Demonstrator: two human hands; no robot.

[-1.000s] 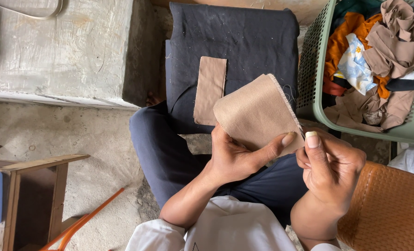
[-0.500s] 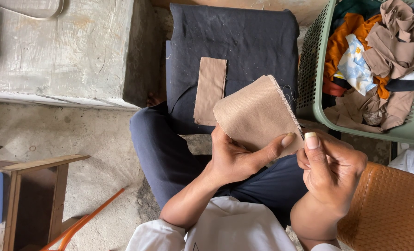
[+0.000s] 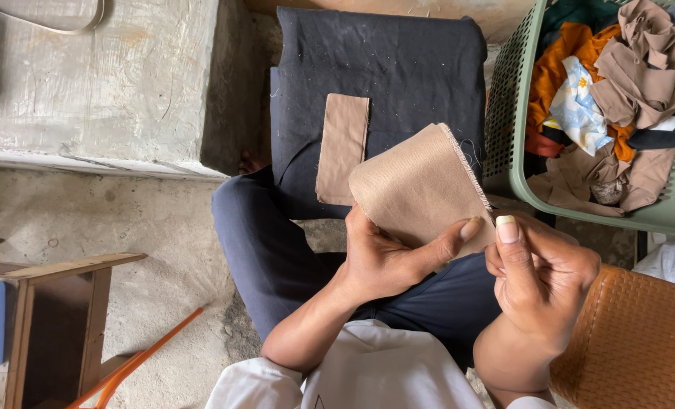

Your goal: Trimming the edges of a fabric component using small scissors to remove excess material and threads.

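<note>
While the left hand (image 3: 386, 261) curls around the near edge of a tan cloth piece (image 3: 420, 189), its thumb lies flat across the cloth's lower right corner and its fingers are tucked behind, so the piece is gripped firmly above the lap. That cloth has a rounded left side and a frayed straight edge on its right; its long axis slants from the near right up to the far left. Just beside it, the right hand (image 3: 545, 280) is nearly closed, thumb pressed against the curled fingers, pinching at the cloth's near right corner; whether it holds anything finer cannot be told. Beyond lies a narrow tan strip (image 3: 342, 148) lengthwise on a black cushion (image 3: 398, 60). Farther right stands a green basket (image 3: 515, 106) of mixed cloth scraps.
</note>
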